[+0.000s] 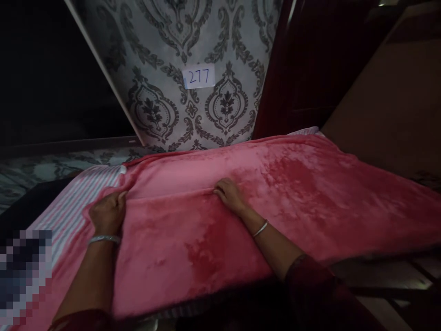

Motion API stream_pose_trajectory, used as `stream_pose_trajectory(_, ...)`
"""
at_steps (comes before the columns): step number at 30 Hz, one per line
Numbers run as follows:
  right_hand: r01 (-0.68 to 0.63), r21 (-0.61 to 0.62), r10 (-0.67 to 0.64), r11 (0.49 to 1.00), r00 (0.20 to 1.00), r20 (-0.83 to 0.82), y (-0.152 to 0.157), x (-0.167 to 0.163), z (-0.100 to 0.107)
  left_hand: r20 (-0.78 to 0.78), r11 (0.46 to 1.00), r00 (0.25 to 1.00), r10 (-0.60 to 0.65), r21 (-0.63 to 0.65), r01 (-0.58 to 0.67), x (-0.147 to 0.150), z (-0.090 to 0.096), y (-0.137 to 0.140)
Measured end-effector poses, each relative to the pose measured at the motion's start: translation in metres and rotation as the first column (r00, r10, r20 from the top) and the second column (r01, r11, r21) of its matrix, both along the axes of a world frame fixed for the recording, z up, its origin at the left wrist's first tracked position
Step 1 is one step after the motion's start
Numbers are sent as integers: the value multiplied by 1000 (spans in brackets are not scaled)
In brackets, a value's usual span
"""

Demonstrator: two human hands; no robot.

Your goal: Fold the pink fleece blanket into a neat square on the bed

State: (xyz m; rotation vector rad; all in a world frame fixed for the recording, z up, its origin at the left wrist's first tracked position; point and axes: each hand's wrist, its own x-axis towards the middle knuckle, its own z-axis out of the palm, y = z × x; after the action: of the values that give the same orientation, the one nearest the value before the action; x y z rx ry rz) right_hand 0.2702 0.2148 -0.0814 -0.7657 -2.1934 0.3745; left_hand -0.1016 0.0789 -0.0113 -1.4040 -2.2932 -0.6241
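Observation:
A pink-red plush blanket lies spread over a wide flat surface. My left hand is closed on the blanket near its left side, knuckles up. Farther right, my right hand pinches the same blanket. A straight raised fold runs between the two hands, with smoother pink cloth beyond it and darker red patches nearer me. Beneath the blanket on the left shows a striped white, grey and pink cloth.
Patterned wallpaper rises behind, with a paper label reading 277. A large black panel stands at left. On the right are a dark red wooden panel and a brown surface.

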Motion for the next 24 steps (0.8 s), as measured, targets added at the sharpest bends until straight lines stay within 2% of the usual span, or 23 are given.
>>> stream_pose_trajectory(7, -19, -7, 20, 1000, 998, 51, -2, -4, 0, -23, 987, 993, 120, -104, -121, -7, 2, 6)
stream_pose_trajectory(11, 15, 2, -15, 1000, 1000, -2, 5, 8, 4, 16, 979, 988, 156, -132, -152, -3, 9, 7)
stream_pose_trajectory(14, 133, -24, -134, 991, 987, -89, 17, 39, 9, 27, 980, 987, 156, -129, -152, 0, 12, 5)
stream_pose_trajectory(17, 240, -64, -246, 969, 964, -97, 27, 87, 12, -2, 972, 986, 164, -169, -162, 2, 14, 5)
stream_pose_trajectory(21, 233, -43, -233, 971, 972, 20, 31, 141, 5, -51, 940, 975, 216, -258, -222, 6, 19, 7)
stream_pose_trajectory(24, 220, 0, -219, 975, 970, 108, 28, 156, -4, -71, 930, 971, 228, -279, -239, 11, 24, 7)
